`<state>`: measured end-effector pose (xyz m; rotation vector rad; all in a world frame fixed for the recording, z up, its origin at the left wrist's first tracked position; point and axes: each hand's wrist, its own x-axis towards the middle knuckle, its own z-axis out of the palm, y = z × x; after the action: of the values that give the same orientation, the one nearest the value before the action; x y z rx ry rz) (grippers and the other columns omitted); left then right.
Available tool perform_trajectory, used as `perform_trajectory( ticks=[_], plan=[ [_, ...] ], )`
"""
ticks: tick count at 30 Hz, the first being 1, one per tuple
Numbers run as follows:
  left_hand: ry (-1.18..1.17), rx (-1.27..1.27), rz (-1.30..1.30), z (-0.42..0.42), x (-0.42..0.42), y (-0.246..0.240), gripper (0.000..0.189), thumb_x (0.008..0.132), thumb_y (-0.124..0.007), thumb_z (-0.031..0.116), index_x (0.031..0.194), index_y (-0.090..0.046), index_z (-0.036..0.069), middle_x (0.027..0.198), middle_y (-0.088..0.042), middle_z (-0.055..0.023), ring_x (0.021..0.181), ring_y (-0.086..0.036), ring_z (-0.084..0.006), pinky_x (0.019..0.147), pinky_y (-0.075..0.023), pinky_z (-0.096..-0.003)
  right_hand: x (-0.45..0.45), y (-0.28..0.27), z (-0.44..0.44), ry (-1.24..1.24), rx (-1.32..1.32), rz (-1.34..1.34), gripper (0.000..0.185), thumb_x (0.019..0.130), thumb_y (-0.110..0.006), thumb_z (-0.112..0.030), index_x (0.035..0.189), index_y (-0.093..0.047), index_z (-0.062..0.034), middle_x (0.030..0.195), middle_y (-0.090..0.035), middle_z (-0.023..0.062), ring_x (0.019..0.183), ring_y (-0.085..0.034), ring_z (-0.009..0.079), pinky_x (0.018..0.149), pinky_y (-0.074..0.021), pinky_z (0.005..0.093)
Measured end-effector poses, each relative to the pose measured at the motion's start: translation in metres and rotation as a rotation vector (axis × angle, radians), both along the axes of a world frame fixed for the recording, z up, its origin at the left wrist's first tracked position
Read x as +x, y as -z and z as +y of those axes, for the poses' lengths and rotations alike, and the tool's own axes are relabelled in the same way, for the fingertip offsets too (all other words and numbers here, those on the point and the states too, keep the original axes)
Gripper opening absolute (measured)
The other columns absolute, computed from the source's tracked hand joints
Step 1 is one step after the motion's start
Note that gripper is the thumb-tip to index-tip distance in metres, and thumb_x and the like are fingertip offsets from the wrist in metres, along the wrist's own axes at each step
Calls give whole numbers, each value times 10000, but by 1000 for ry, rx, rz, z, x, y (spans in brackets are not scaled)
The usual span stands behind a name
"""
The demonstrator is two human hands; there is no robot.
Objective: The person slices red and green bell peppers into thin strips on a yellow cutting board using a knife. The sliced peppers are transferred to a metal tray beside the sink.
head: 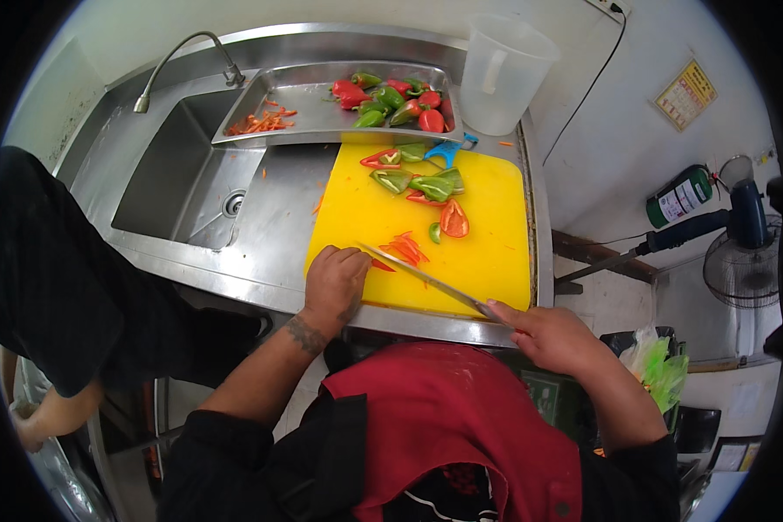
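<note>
My right hand (548, 336) grips a kitchen knife (430, 280) by its handle, the blade slanting up and left across a yellow cutting board (489, 261). Bent over the board's near left edge, my left hand (339, 280) holds down a piece of red pepper (382, 265) beside the blade's tip. Thin red pepper strips (406, 248) lie just beyond the blade. Farther back on the board are cut green pepper pieces (434, 188) and red ones, with a halved red pepper (455, 218) nearer. A blue-handled peeler (448, 151) lies at the board's back edge.
Behind the board, a steel tray (313, 137) holds whole red and green peppers (391, 98) and orange shreds (261, 122). A plastic pitcher (502, 78) stands at the back right. The sink (169, 176) and faucet (189, 39) are left. Another person (59, 280) stands at far left.
</note>
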<state>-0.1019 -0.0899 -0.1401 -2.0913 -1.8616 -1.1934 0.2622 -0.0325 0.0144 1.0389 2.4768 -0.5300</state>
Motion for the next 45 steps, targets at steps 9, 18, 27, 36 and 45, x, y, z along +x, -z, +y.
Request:
perform_trajectory(
  ticks=[9,18,27,36,45],
  plan=[
    [-10,-54,62,-2,0,-4,52,891,-783,64,943,-787,62,958,-794,-88,921,-713,-318,882,-566,-436,-2,-6,4,-33,-37,27,686,1064,-626,-242,1709,-415,-347,967,-740,180,884,-735,412,811,-581,537],
    [-26,-63,40,-3,0,-4,58,874,-791,56,928,-780,71,948,-788,-78,924,-711,-306,864,-566,-427,-6,5,7,-13,-55,16,687,1069,-618,-231,1712,-407,-355,983,-742,181,910,-735,404,829,-580,529],
    [-26,-66,72,-1,0,-3,85,855,-805,64,935,-781,73,962,-791,-82,912,-712,-307,870,-573,-421,8,-6,4,15,-114,120,722,1029,-670,-189,1700,-441,-323,1015,-740,211,912,-729,423,850,-586,500],
    [-30,-90,70,-2,-1,-2,72,895,-778,82,962,-801,73,978,-796,-80,925,-718,-304,882,-573,-424,-14,7,7,-16,-96,130,711,1034,-645,-201,1702,-437,-326,1053,-754,224,938,-738,426,873,-586,505],
    [105,-191,-41,35,20,-27,164,886,-796,98,1046,-790,64,1018,-779,-130,1006,-712,-368,937,-566,-449,36,-14,-12,115,200,280,677,954,-766,-165,1604,-593,-231,982,-716,139,899,-719,363,827,-588,472]
  ],
)
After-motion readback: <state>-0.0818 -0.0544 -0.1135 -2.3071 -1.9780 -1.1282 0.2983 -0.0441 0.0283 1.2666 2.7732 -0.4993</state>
